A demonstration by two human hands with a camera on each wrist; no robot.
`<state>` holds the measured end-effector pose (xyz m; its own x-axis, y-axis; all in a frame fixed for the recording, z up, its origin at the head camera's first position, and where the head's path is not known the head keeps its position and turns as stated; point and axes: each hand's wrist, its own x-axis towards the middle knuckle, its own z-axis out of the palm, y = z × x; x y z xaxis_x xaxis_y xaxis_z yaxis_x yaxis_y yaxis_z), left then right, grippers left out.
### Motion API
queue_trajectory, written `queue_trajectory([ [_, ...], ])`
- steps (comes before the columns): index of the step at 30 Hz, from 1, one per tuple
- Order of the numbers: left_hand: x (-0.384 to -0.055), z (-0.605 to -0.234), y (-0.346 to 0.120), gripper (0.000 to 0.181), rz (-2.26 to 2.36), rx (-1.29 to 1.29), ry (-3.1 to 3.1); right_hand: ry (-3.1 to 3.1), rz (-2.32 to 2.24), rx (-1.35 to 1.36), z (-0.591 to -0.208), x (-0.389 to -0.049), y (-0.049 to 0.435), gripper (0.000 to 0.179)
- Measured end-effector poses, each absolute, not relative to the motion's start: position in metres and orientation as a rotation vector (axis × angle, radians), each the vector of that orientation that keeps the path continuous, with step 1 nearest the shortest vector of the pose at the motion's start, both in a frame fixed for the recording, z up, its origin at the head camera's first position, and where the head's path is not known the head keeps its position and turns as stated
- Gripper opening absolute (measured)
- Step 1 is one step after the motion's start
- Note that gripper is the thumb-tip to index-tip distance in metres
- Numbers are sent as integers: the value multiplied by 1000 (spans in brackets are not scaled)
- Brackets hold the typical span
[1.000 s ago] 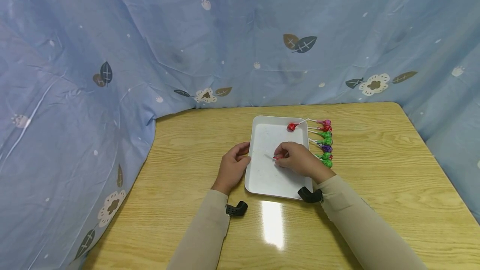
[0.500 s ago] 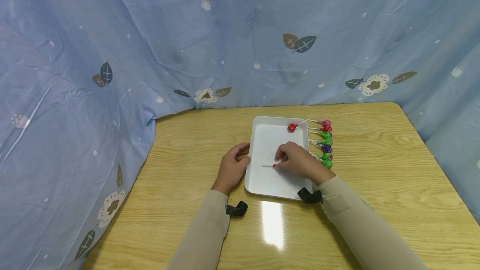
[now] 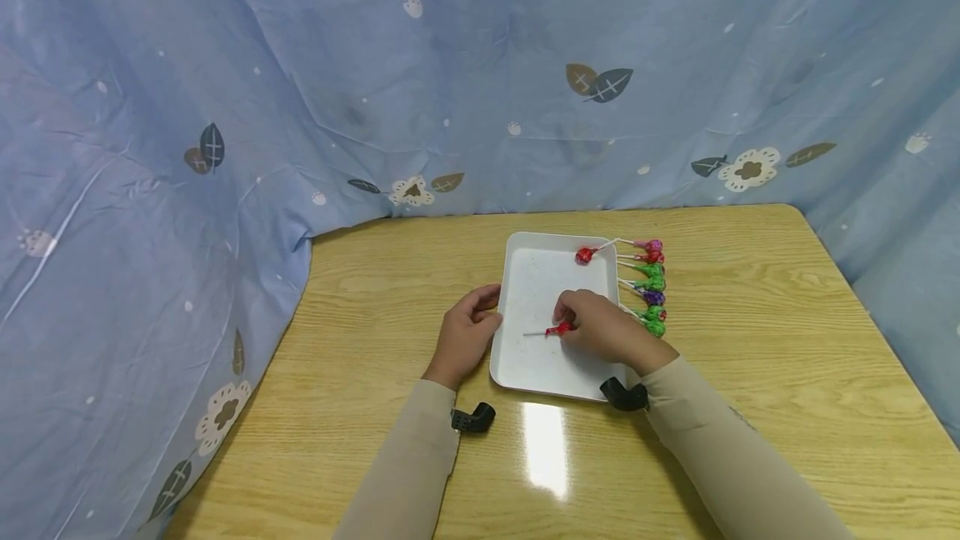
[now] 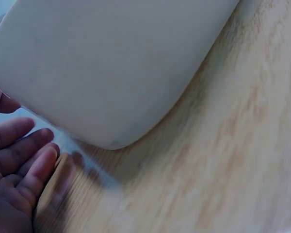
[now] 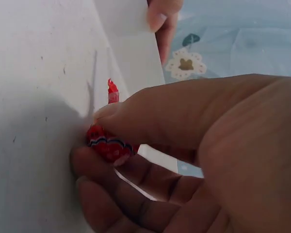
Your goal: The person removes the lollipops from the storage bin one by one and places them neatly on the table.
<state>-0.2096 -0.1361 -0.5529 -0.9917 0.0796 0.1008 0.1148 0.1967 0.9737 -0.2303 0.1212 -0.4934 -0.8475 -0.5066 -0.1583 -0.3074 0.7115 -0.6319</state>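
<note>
A red-wrapped lollipop [image 3: 558, 329] is in the white tray [image 3: 525, 369], its white stick pointing left. My right hand [image 3: 600, 325] pinches its wrapped head between thumb and fingers, close over the tray floor. In the right wrist view the red wrapper [image 5: 109, 148] shows between the thumb and the curled fingers. My left hand [image 3: 467, 336] rests at the tray's left side, its fingertips against the wall. The left wrist view shows its relaxed fingers [image 4: 26, 145] beside the tray's outer wall [image 4: 102, 73], with one fingertip partly hidden by the tray.
Another red lollipop [image 3: 584, 255] lies in the tray's far right corner, its stick over the rim. Several pink, red, green and purple lollipops [image 3: 654, 282] form a column on the wooden table [image 3: 750, 315] along the tray's right side. A blue patterned curtain [image 3: 480, 90] hangs behind.
The lollipop's stick has swung from slanted to nearly level and lies lower in the tray. My right hand has shifted slightly right, showing more red wrapper. The left hand has stayed put.
</note>
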Motion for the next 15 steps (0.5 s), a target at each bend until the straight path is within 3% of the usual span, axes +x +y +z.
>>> queue_trajectory([
  [15, -209, -553, -135, 46, -1980, -183, -2407, 2619, -1165, -667, -489, -223, 135, 17],
])
